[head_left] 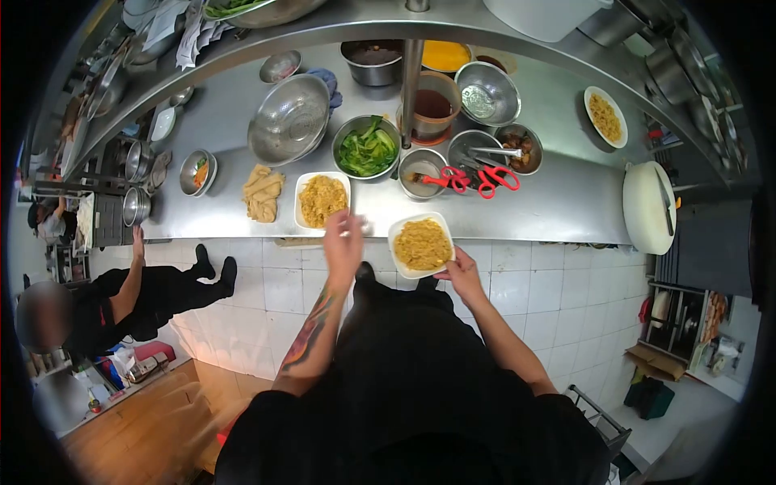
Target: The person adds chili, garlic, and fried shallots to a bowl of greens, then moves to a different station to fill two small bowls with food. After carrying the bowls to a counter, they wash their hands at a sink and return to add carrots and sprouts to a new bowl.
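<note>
My right hand [462, 273] grips the lower right rim of a white square dish [422, 245] filled with yellow-brown food, at the counter's front edge. A second white dish [322, 200] of similar food rests on the counter to its left. Just below and right of that dish is my left hand [343, 242]; its fingers are smeared by motion, and whether they hold anything is unclear. Behind the dishes stands a metal bowl of green leaves [366, 149]. Red-handled scissors [487, 182] lie by small metal containers [423, 173].
A folded tan cloth [263, 194] and a large metal bowl [289, 120] are at left. An oval plate of food [605, 117] and a round white board [648, 208] are at right. A shelf [372, 28] crosses overhead. Another person [121, 295] is at far left.
</note>
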{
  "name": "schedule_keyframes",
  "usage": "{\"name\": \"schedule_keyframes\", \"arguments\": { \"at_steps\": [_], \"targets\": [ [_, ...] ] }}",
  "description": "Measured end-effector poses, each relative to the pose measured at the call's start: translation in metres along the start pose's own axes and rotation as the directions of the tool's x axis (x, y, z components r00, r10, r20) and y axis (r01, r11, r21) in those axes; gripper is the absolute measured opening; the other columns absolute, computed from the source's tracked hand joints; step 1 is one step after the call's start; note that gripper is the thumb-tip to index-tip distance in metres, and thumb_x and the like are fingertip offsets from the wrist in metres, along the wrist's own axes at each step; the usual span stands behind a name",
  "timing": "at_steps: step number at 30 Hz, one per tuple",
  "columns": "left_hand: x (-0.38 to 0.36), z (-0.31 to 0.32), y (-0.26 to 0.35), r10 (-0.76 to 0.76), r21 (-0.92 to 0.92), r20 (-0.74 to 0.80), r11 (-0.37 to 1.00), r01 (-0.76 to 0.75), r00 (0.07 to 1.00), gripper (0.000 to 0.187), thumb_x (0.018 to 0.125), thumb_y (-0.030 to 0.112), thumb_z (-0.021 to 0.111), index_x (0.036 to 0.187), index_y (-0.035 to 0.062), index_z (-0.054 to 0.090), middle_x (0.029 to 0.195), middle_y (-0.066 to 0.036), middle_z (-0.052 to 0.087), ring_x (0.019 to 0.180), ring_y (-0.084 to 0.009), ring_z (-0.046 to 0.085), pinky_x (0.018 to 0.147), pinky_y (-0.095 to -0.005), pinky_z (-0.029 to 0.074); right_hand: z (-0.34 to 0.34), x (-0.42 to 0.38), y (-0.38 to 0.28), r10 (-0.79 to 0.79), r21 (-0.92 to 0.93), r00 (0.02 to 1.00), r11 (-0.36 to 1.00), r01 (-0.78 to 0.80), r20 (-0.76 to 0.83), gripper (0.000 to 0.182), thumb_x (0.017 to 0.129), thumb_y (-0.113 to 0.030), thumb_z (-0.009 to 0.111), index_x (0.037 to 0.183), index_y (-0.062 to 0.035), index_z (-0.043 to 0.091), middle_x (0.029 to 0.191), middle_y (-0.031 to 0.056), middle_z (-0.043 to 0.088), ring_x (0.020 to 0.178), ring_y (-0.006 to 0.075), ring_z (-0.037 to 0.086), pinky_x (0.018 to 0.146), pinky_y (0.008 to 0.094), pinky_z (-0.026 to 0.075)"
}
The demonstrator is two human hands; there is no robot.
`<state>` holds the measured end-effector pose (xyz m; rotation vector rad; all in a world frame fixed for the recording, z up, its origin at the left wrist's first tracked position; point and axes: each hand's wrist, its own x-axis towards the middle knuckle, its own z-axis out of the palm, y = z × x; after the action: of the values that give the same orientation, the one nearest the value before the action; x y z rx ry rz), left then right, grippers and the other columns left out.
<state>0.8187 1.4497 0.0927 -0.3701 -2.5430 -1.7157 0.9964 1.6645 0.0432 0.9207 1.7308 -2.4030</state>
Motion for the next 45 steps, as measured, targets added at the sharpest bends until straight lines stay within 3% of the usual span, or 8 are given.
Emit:
{"name": "schedule_keyframes", "arguments": {
  "at_steps": [6, 25, 29, 33, 36, 40, 43, 45],
  "targets": [
    [0.021, -0.070, -0.077, -0.494, -0.158, 0.009, 0.858, 0.489, 0.870, 0.046, 0.094, 0.012, 0.059, 0.134, 0.0024, 0.039, 0.096, -0.012, 0.057, 0.067, -0.0147, 0.061, 0.054, -0.0285, 0.053, 0.084, 0.045, 0.005, -0.038, 0.046, 0.999, 0.998, 0.038, -0.002, 0.039, 0.096, -0.003, 0.042, 0.135, -0.0009, 0.045, 0.115, 0.0122, 0.062, 0.093, 0.0193, 0.068, 0.075, 0.0312, 0.060],
    [0.013, -0.098, -0.117, -0.521, -0.378, 0.067, 0.776, 0.505, 0.851, 0.059, 0.097, 0.029, 0.055, 0.144, 0.0042, 0.031, 0.114, -0.016, 0.060, 0.084, -0.0193, 0.063, 0.077, -0.0360, 0.057, 0.088, 0.062, 0.005, 0.051, 0.227, 0.991, 0.971, -0.078, 0.124, 0.048, 0.093, -0.009, 0.060, 0.137, -0.0084, 0.040, 0.104, 0.0086, 0.063, 0.092, 0.0234, 0.067, 0.075, 0.0373, 0.057],
    [-0.069, -0.079, -0.133, -0.461, -0.240, -0.109, 0.872, 0.427, 0.881, 0.019, 0.097, 0.025, 0.054, 0.098, 0.0067, 0.053, 0.075, -0.002, 0.053, 0.062, -0.0109, 0.053, 0.056, -0.0257, 0.048, -0.025, 0.018, 0.022, -0.146, -0.141, 0.974, 0.975, 0.171, 0.171, 0.017, 0.087, -0.019, 0.070, 0.091, -0.0074, 0.059, 0.082, 0.0037, 0.064, 0.074, 0.0134, 0.063, 0.060, 0.0289, 0.050],
    [-0.145, 0.022, -0.088, -0.425, -0.017, 0.141, 0.902, 0.432, 0.894, 0.019, 0.093, 0.008, 0.054, 0.112, 0.0048, 0.055, 0.086, -0.005, 0.061, 0.062, -0.0111, 0.057, 0.051, -0.0257, 0.047, -0.207, -0.027, 0.054, -0.349, -0.798, 0.936, 0.574, 0.185, -0.034, 0.015, 0.078, -0.015, 0.064, 0.088, -0.0042, 0.061, 0.090, 0.0162, 0.065, 0.083, 0.0358, 0.064, 0.071, 0.0427, 0.052],
    [-0.153, 0.153, -0.019, -0.173, -0.013, 0.449, 0.980, 0.200, 0.877, 0.033, 0.090, 0.003, 0.056, 0.123, 0.0046, 0.054, 0.097, -0.007, 0.065, 0.065, -0.0109, 0.058, 0.055, -0.0259, 0.048, -0.314, -0.094, 0.046, -0.136, -0.887, 0.916, 0.336, -0.317, -0.378, 0.048, 0.077, -0.005, 0.054, 0.124, -0.0109, 0.057, 0.109, 0.0231, 0.060, 0.094, 0.0403, 0.064, 0.082, 0.0467, 0.053],
    [-0.118, 0.342, 0.124, 0.267, -0.327, 0.743, 0.945, -0.016, 0.614, 0.032, 0.097, 0.010, 0.055, 0.128, 0.0022, 0.052, 0.105, -0.008, 0.065, 0.084, -0.0129, 0.062, 0.071, -0.0263, 0.051, -0.408, -0.156, 0.050, -0.263, -0.805, 0.822, 0.486, -0.339, -0.505, 0.040, 0.081, -0.010, 0.056, 0.121, -0.0076, 0.059, 0.107, 0.0222, 0.063, 0.090, 0.0388, 0.065, 0.080, 0.0447, 0.054],
    [-0.059, 0.483, 0.178, 0.215, -0.204, 0.845, 0.976, -0.077, 0.489, 0.039, 0.096, 0.016, 0.056, 0.131, 0.0029, 0.049, 0.105, -0.007, 0.067, 0.085, -0.0160, 0.063, 0.076, -0.0300, 0.051, -0.448, -0.187, 0.064, -0.220, -0.644, 0.775, 0.707, -0.291, -0.592, 0.036, 0.083, -0.012, 0.057, 0.118, -0.0065, 0.061, 0.097, 0.0220, 0.067, 0.090, 0.0384, 0.065, 0.080, 0.0424, 0.054],
    [-0.009, 0.572, 0.208, 0.019, -0.212, 0.835, 0.933, 0.290, 0.550, 0.053, 0.094, 0.015, 0.055, 0.141, 0.0014, 0.035, 0.120, -0.011, 0.059, 0.092, -0.0198, 0.061, 0.081, -0.0335, 0.050, -0.459, -0.208, 0.094, -0.323, -0.585, 0.657, 0.780, -0.223, -0.681, 0.032, 0.086, -0.011, 0.059, 0.117, -0.0040, 0.062, 0.093, 0.0199, 0.069, 0.071, 0.0303, 0.069, 0.066, 0.0364, 0.055]
  ]
}}
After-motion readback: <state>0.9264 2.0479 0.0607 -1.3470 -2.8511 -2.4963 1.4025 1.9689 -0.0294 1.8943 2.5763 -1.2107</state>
